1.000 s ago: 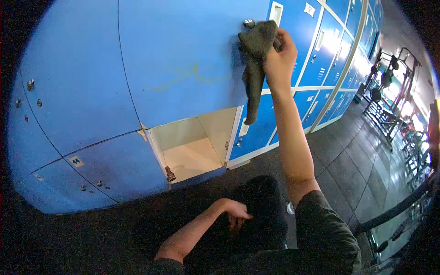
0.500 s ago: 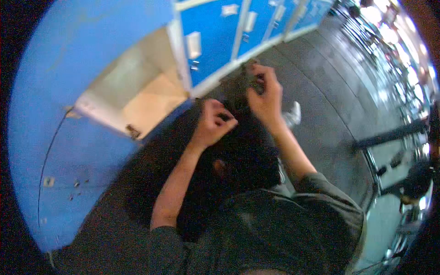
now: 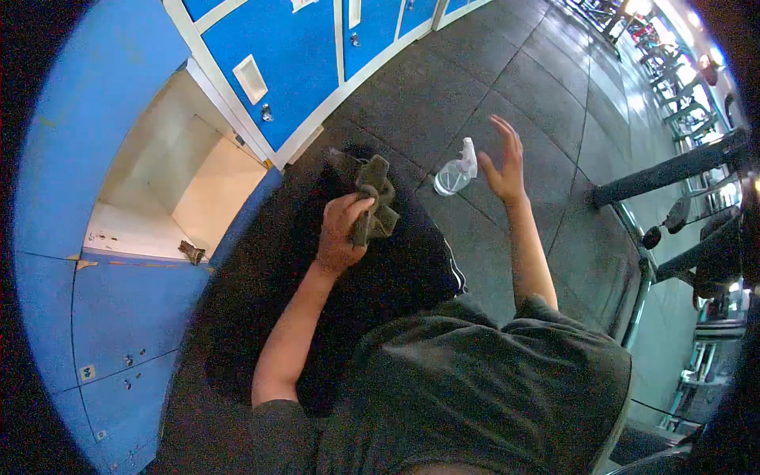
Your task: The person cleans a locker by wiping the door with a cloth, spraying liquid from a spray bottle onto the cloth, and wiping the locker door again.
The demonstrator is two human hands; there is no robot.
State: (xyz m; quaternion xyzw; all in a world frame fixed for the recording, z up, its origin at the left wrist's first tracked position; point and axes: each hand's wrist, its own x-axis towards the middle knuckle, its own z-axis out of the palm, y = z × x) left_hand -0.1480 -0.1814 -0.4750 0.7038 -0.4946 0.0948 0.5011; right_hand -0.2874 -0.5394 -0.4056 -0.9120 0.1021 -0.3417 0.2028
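Note:
My left hand (image 3: 342, 234) grips a bunched olive-grey cloth (image 3: 375, 207) above my dark-clothed legs. To the right, my right hand (image 3: 505, 165) is held with thumb and fingers apart and nothing in it. Just left of that hand, a clear spray bottle (image 3: 453, 177) with a white trigger head is on the dark tiled floor. No contact shows between the bottle and my fingers.
An open locker compartment (image 3: 178, 158) with pale inner walls is at the left, a metal hinge (image 3: 191, 252) at its edge. Blue lockers (image 3: 273, 59) run along the top. Black-padded gym equipment (image 3: 673, 168) stands at the right.
The cloth, earlier in my right hand against the upper blue door, is now in my left hand. My right hand has come down and opened beside the bottle. The view has turned toward the floor.

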